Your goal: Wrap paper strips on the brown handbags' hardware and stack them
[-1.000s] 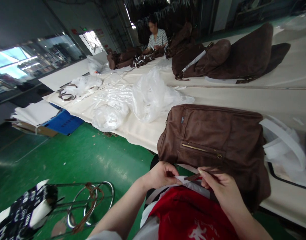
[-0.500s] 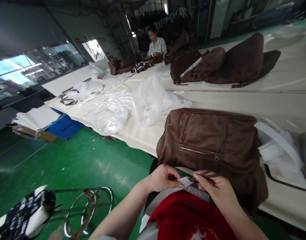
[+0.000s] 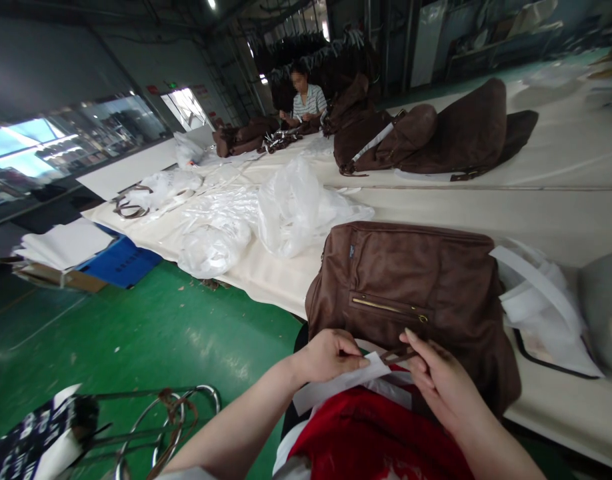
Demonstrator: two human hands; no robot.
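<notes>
Close to my body, my left hand (image 3: 333, 357) pinches a white paper-like strip (image 3: 343, 381) that lies slanting across in front of my red garment. My right hand (image 3: 439, 377) is closed on a thin brown strap (image 3: 397, 355), which reaches over to the strip's right end. Whether the two are joined there I cannot tell. Just beyond both hands a brown leather bag (image 3: 436, 273) rests on the table, its brass zip pocket facing up.
Crumpled clear plastic bags (image 3: 291, 207) lie left of the bag. White wrapping (image 3: 541, 293) sits at its right. More brown bags (image 3: 451, 137) are across the cream table (image 3: 546, 213), where a person (image 3: 309, 100) works. A blue box (image 3: 129, 260) and metal-framed stool (image 3: 156, 413) stand left.
My right hand has moved slightly right, and more of the brown strap shows between the hands. The white strip now lies more extended to the left. The view has shifted a little.
</notes>
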